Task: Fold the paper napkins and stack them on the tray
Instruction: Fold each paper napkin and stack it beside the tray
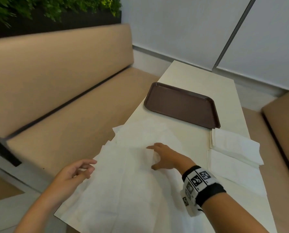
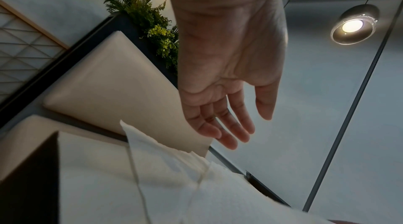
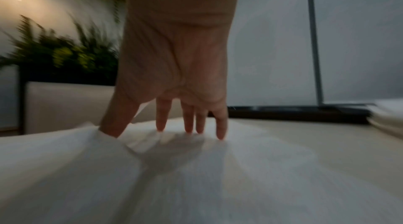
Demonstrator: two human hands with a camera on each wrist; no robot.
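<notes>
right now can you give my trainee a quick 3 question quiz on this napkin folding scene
1. True or false: folded napkins are already stacked on the brown tray.
2. Which hand touches the unfolded napkins spread on the table? A) left hand B) right hand C) both
3. Fill in: the two piles of folded napkins lie on the table beside the ____.

Key:
1. False; the tray is bare.
2. B; its fingers press down on the paper, while the left hand hovers open at the table's edge.
3. Tray.
</notes>
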